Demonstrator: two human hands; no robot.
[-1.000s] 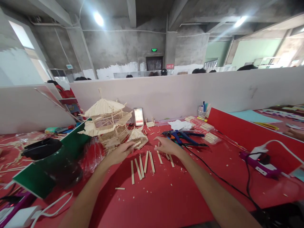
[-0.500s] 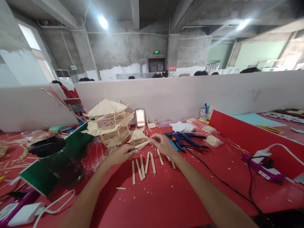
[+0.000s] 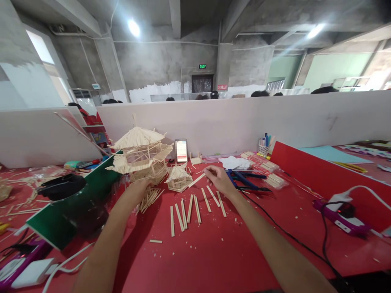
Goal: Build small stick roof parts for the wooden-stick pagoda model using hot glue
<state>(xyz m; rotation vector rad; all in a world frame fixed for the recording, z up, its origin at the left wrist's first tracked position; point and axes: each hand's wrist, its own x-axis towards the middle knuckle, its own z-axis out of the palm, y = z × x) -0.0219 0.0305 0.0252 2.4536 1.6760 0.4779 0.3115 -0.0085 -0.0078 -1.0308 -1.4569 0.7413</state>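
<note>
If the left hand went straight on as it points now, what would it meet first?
Most likely the large wooden-stick pavilion, around its lower part. The left hand overlaps it in this view, so I can't tell whether they touch or a gap remains.

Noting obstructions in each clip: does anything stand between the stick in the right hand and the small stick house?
Nothing visible does: the stick slants from the right hand toward the small stick house, its far end close beside it. Whether they touch is unclear.

One head-worn view, facing forward and down — red table [image 3: 214, 256] close below, hands [image 3: 218, 179] mid-view, pale partition [image 3: 226, 118] beyond
</note>
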